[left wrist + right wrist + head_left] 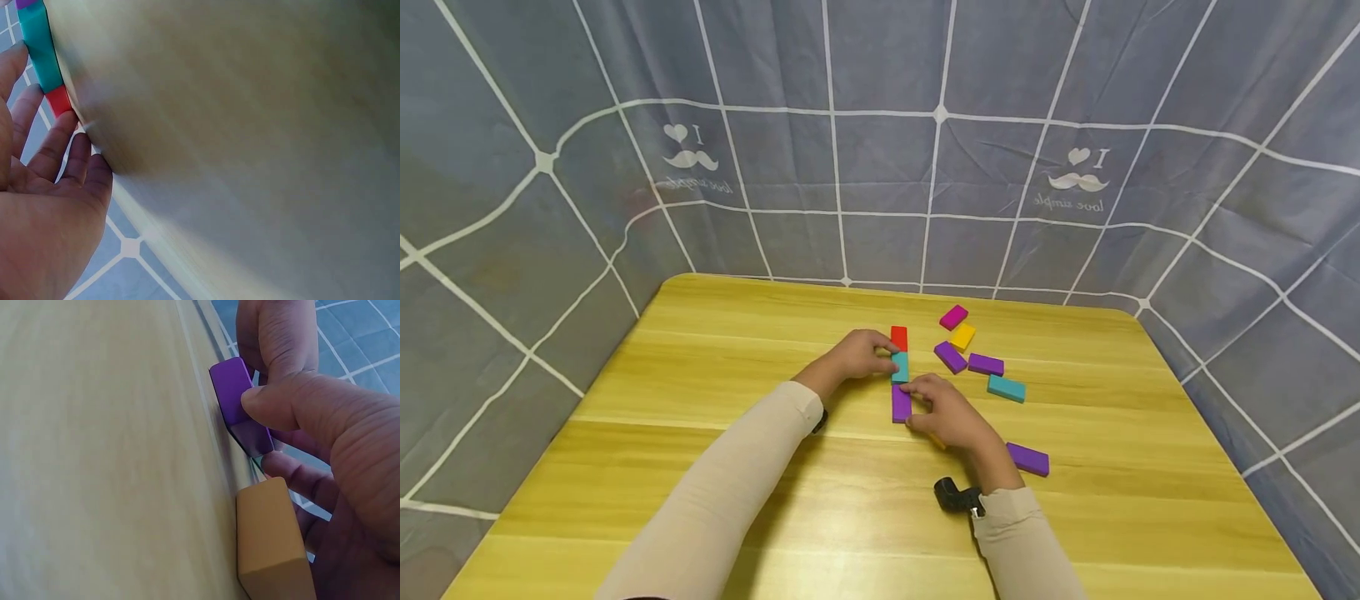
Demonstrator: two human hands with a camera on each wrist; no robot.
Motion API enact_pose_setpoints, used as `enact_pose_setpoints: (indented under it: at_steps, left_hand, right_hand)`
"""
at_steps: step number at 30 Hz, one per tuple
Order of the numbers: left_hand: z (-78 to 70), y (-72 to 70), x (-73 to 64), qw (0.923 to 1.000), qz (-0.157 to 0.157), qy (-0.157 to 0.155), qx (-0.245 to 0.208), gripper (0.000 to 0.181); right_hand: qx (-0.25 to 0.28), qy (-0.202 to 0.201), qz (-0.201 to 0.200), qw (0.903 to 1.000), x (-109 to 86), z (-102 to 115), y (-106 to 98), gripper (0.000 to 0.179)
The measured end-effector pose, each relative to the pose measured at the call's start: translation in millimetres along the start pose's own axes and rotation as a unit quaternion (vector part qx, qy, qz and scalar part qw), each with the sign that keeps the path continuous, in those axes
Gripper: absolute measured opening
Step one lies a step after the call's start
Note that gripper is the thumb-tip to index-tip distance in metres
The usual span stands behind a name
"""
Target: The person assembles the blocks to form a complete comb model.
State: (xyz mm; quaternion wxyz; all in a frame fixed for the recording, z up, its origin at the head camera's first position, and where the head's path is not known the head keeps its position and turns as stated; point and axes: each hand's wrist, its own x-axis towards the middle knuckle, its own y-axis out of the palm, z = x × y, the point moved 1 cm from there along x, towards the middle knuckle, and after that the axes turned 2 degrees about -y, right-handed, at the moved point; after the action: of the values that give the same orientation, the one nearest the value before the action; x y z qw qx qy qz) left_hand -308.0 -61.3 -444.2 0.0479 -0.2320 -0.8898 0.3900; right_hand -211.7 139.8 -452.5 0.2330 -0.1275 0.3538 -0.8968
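Note:
A red block (898, 337), a teal block (900, 367) and a purple block (901, 404) lie end to end in one line on the table. From the left side, my left hand (861, 354) touches the teal and red blocks with fairly straight fingers, also visible along the row in the left wrist view. My right hand (951, 412) holds the purple block between thumb and fingers; in the right wrist view the thumb presses on the purple block (234, 394). Beneath the right palm lies an orange-yellow block (269, 531), mostly covered in the head view.
To the right lie a magenta block (953, 317), a yellow block (962, 337), two purple blocks (951, 357) and a teal block (1006, 388). Another purple block (1027, 459) is beside the right wrist. A grey curtain (880, 167) surrounds the wooden table (737, 333).

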Motion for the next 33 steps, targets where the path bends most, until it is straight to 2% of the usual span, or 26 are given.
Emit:
enact_pose_setpoints:
  at_steps: [16, 33]
  left_hand:
    - [-3.3, -1.6, 1.5, 0.9999, 0.002, 0.006, 0.016, 0.037]
    - [-5.3, -2.3, -0.3, 0.9998, 0.003, 0.006, 0.018, 0.036]
  right_hand:
    - [-0.005, 0.031, -0.011, 0.9994, 3.6, -2.4, -0.3, 0.048]
    - [0.009, 0.019, -0.012, 0.9997, 3.4, -2.9, -0.4, 0.05]
